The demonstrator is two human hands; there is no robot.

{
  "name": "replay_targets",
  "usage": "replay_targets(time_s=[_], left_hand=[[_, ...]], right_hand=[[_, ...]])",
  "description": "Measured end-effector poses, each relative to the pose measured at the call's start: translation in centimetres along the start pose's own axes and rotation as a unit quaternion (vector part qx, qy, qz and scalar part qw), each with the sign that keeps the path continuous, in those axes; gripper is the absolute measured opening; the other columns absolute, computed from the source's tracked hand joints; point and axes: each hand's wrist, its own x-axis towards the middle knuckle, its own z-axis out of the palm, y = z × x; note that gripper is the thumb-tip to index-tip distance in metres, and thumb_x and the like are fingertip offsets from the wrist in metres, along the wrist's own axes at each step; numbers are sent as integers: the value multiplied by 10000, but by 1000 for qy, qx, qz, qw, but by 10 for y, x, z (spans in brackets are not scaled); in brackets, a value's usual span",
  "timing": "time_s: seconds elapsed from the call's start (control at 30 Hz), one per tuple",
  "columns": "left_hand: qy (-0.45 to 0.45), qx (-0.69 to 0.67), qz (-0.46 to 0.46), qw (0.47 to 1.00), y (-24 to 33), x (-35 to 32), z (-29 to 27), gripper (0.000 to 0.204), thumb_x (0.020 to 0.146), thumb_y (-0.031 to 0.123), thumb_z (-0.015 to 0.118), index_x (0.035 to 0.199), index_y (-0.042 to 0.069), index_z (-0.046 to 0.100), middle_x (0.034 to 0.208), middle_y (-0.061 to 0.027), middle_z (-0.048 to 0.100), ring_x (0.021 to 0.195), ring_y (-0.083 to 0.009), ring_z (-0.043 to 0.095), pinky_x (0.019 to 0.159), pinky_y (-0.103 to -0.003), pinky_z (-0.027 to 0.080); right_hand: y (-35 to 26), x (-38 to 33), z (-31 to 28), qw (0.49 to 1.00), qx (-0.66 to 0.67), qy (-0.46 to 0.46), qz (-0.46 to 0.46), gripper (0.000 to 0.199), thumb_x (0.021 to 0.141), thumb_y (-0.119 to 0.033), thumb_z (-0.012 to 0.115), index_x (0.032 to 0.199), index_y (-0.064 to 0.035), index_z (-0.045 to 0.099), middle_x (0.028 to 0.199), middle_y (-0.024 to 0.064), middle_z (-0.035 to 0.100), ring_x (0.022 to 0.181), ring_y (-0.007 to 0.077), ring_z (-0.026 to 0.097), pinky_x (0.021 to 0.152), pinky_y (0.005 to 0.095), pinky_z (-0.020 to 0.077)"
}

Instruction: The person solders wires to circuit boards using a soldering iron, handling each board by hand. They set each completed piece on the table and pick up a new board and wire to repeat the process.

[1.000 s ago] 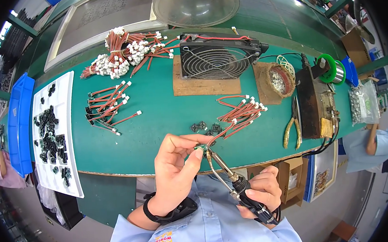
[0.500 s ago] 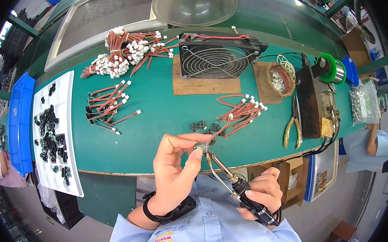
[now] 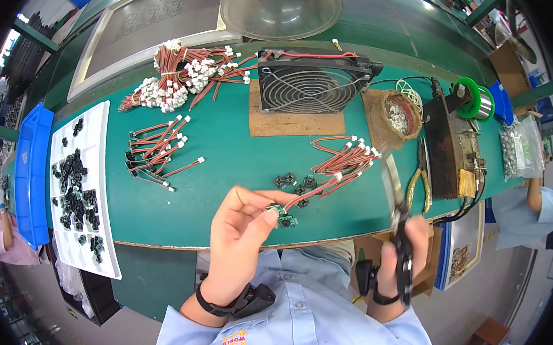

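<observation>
My left hand (image 3: 237, 233) pinches a small green circuit board (image 3: 286, 219) with a dark round part on it, over the front edge of the table. From the board a red-brown wire lead (image 3: 310, 194) runs up and right to a white connector. My right hand (image 3: 417, 236) is wrapped around the black handle of a soldering iron (image 3: 403, 253), whose tip points up toward the back; motion smears it. Several black square parts (image 3: 302, 187) lie just beyond my left fingers. Beside them is a bunch of wire leads (image 3: 343, 157) with white plugs.
A fan (image 3: 312, 80) stands on a board at the back. To the right are a solder pot (image 3: 402, 113), pliers (image 3: 418, 178), a metal box (image 3: 444, 145) and a solder spool (image 3: 474, 98). Left lie wired boards (image 3: 159, 148), a white tray (image 3: 103, 184) and a blue bin (image 3: 26, 183).
The soldering iron has left the circuit board, swinging right and upright in my right hand. My left hand has shifted slightly left and turned the board, baring its dark part.
</observation>
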Motion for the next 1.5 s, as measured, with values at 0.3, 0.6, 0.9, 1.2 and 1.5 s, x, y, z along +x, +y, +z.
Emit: replay_targets(time_s=[0.3,0.6,0.9,1.2,1.5], left_hand=[[-6,-87,-87,992,4,-2,-5,87,821,69,538,857,41,463,995,-196,607,837,-179,559,811,-325,426],[-19,-36,-44,998,0,0,-6,92,866,58,533,898,45,448,1049,-220,601,946,-188,572,846,-321,437],[-56,-33,-6,998,-2,-2,-7,99,882,0,500,938,36,427,1095,-228,579,1024,-219,560,889,-350,435],[-52,-11,2,999,-2,-4,-6,109,878,-23,488,942,36,422,1112,-228,570,1048,-219,550,903,-346,428],[-52,3,10,999,-3,-4,-4,120,877,-39,477,953,27,413,1115,-226,569,1050,-209,549,903,-340,427]], right_hand=[[14,29,19,993,-37,39,102,432,755,-231,675,1115,-38,534,981,119,538,854,194,516,794,315,404],[-31,11,-1,970,124,-167,-127,347,590,-306,782,882,-158,666,731,-18,580,628,138,536,685,321,333],[-34,11,0,967,115,-199,-111,406,548,-273,800,924,-183,673,754,-17,584,646,144,545,704,328,342],[-34,12,-1,965,113,-211,-112,416,543,-259,801,931,-174,676,753,-12,589,641,145,546,700,324,346],[-37,16,-5,965,105,-212,-113,382,559,-262,793,908,-155,678,750,-15,602,628,142,546,687,317,342]])
